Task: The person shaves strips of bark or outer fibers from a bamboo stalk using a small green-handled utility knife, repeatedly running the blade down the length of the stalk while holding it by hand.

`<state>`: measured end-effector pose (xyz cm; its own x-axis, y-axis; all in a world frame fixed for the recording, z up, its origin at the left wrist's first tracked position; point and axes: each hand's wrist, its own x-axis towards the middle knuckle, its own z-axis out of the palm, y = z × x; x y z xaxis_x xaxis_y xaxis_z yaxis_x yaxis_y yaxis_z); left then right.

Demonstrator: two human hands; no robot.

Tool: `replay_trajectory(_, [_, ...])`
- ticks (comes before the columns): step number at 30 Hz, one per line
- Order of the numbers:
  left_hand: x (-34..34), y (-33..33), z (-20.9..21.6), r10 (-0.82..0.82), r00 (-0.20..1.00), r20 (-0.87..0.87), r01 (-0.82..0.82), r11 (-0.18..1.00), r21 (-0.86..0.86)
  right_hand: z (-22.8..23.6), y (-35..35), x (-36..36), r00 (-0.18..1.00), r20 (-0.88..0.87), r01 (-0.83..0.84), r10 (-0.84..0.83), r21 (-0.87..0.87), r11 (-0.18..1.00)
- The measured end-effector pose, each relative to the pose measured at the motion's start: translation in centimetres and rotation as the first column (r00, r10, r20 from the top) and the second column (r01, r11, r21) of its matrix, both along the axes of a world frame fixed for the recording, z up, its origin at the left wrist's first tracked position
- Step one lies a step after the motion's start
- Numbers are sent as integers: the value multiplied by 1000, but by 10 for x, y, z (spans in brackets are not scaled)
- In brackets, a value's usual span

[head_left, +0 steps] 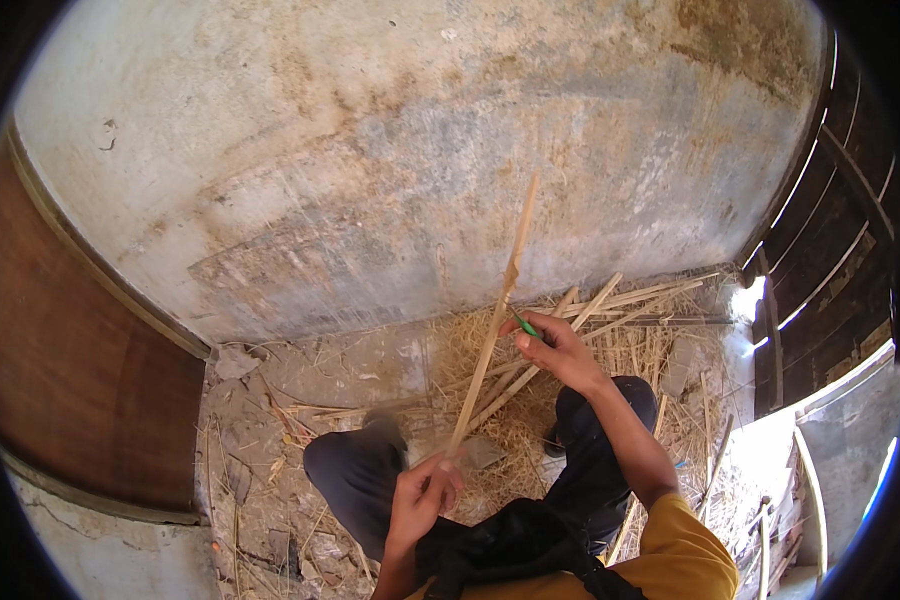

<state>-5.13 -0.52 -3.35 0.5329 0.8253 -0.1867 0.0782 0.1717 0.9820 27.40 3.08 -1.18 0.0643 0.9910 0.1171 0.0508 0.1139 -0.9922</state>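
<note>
A long, pale bamboo strip (pixel 489 345) slants up and away from me, its top end in front of the wall. My left hand (pixel 420 500) is closed round its lower end, above my lap. Partway up, the strip's edge looks rough, with a curl of shaving on it. My right hand (pixel 562 352) grips a small knife with a green handle (pixel 527 327), held just right of the strip. The blade is thin and hard to make out; whether it touches the bamboo I cannot tell.
Several cut strips (pixel 595 305) lie at the wall's foot, over a heap of shavings (pixel 520 420). Debris covers the floor (pixel 270 400) on the left. A stained wall (pixel 420 170) rises ahead, a brown door panel (pixel 90 370) stands left, and dark wooden boards (pixel 830 240) stand right.
</note>
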Motion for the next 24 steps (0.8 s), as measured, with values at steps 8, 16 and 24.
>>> replay_trajectory(8, [13, 2, -4, 47, 998, 28, -48, 998, 39, -9, -2, -13, 990, 42, 137, -136, -17, 990])
replay_trajectory(16, [24, 4, -5, 63, 998, -27, -59, 989, 133, -12, -2, -15, 981, -136, 152, -140, 87, 984])
replay_trajectory(24, [26, 12, -4, 215, 976, 42, -219, 958, 183, -7, -6, -3, 930, -228, 294, -288, -9, 956])
